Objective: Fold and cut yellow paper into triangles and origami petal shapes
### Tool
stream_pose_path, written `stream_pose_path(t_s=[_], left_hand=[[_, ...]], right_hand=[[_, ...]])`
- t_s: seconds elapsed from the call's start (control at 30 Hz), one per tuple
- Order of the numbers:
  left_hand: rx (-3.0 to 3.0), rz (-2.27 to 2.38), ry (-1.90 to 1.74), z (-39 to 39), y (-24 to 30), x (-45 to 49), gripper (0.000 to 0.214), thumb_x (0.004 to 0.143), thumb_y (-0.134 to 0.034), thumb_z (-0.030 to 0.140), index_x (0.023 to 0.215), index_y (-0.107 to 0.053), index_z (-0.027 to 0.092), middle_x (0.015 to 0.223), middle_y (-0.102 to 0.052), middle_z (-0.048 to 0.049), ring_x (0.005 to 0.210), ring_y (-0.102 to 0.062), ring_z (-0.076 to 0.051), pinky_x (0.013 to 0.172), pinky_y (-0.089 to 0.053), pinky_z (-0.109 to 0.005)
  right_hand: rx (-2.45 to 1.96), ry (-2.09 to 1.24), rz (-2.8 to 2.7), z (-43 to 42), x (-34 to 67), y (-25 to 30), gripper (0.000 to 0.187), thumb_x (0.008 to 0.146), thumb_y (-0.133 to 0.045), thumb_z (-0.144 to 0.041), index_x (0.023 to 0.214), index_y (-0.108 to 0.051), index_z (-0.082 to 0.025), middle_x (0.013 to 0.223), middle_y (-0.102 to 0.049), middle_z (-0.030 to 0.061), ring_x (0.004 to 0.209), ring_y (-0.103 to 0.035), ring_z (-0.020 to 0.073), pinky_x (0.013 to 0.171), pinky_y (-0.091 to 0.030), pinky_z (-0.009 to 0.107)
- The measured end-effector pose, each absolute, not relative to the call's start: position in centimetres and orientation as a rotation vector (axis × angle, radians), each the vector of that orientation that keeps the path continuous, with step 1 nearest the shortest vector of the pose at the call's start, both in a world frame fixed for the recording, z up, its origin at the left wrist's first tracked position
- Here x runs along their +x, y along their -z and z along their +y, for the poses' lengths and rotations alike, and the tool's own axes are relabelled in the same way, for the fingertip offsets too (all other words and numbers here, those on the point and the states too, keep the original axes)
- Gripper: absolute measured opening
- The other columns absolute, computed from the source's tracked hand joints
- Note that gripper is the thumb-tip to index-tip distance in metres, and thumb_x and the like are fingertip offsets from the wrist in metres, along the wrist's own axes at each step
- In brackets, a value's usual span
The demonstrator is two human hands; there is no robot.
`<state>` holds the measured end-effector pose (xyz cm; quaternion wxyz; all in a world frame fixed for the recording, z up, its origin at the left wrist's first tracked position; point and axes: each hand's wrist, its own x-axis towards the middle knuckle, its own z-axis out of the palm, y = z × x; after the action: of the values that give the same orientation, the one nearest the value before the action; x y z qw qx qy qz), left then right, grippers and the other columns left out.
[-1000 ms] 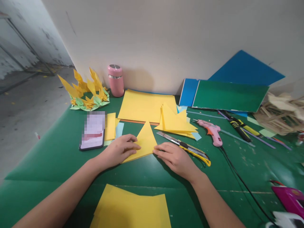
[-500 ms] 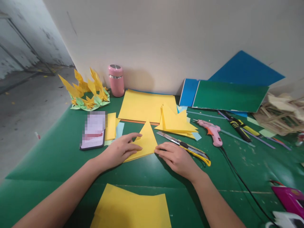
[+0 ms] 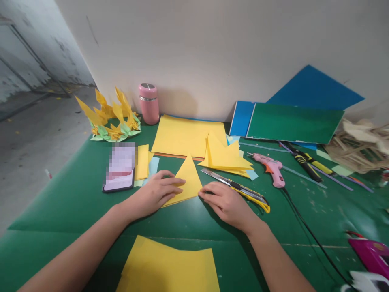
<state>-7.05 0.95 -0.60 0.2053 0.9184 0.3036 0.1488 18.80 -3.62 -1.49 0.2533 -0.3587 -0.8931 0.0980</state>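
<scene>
A piece of yellow paper (image 3: pixel 190 178), folded to a triangle with its tip pointing away from me, lies on the green table. My left hand (image 3: pixel 158 190) rests over its left part, fingers stretched out and a little apart. At the lower right corner, my right hand (image 3: pixel 223 202) has its fingers pressed together on the paper's edge; the thumb is mostly hidden. Just beyond the right hand lies a utility knife (image 3: pixel 237 187) with its blade out. Behind it is a pile of folded yellow paper pieces (image 3: pixel 223 155).
A yellow sheet (image 3: pixel 170 267) lies nearest me. At left are a phone (image 3: pixel 121 168) and a paper crown (image 3: pixel 114 121); behind stand a pink flask (image 3: pixel 149 105) and stacked yellow sheets (image 3: pixel 185 134). Rightward lie a corded pink glue gun (image 3: pixel 272 168) and pliers (image 3: pixel 306 166).
My left hand has shifted slightly to the right over the folded paper, its fingers a bit lower. The right hand stays at the corner almost unmoved.
</scene>
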Motion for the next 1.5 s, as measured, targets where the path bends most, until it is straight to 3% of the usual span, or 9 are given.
stream_pose_path(t_s=[0.43,0.73,1.07,1.3,1.5], left_hand=[[2.56,0.803,-0.391,1.8,1.3,-7.4,0.023,0.093,-0.049,0.022,0.104,-0.069,0.025,0.123,-0.064,-0.0017,0.112,-0.051,-0.023,0.098,-0.04,-0.043],[2.515,0.756,-0.439,2.1,1.3,-7.3,0.023,0.092,-0.049,0.022,0.102,-0.07,0.025,0.12,-0.066,-0.0028,0.11,-0.051,-0.022,0.097,-0.042,-0.041],[2.509,0.747,-0.453,1.8,1.0,-7.2,0.026,0.094,-0.044,0.023,0.1,-0.07,0.022,0.118,-0.066,-0.0048,0.108,-0.05,-0.023,0.094,-0.044,-0.041],[2.474,0.764,-0.459,2.0,1.3,-7.3,0.027,0.093,-0.046,0.023,0.107,-0.069,0.023,0.119,-0.065,-0.0056,0.11,-0.051,-0.024,0.095,-0.043,-0.041],[2.486,0.761,-0.465,2.1,1.6,-7.3,0.026,0.093,-0.046,0.024,0.104,-0.069,0.022,0.119,-0.066,-0.0055,0.11,-0.051,-0.024,0.095,-0.043,-0.041]], right_hand=[[-0.87,-0.164,-2.578,-3.8,16.4,1.4,0.026,0.098,-0.04,-0.023,0.109,-0.062,-0.014,0.095,-0.065,0.0102,0.091,-0.057,0.021,0.076,-0.045,0.036],[-0.825,-0.189,-2.652,-3.6,14.7,1.5,0.023,0.096,-0.046,-0.023,0.112,-0.06,-0.015,0.099,-0.065,0.0085,0.094,-0.056,0.0205,0.081,-0.045,0.035],[-0.717,-0.176,-2.709,-3.3,12.3,1.2,0.024,0.095,-0.047,-0.024,0.111,-0.062,-0.015,0.1,-0.066,0.0078,0.094,-0.055,0.0226,0.075,-0.047,0.036],[-0.619,-0.203,-2.694,-3.0,10.5,1.4,0.023,0.094,-0.05,-0.024,0.111,-0.064,-0.015,0.103,-0.067,0.0073,0.098,-0.052,0.0224,0.087,-0.045,0.037],[-0.638,-0.215,-2.689,-3.2,10.2,1.3,0.022,0.094,-0.051,-0.025,0.108,-0.065,-0.017,0.103,-0.067,0.0074,0.099,-0.052,0.0222,0.087,-0.046,0.037]])
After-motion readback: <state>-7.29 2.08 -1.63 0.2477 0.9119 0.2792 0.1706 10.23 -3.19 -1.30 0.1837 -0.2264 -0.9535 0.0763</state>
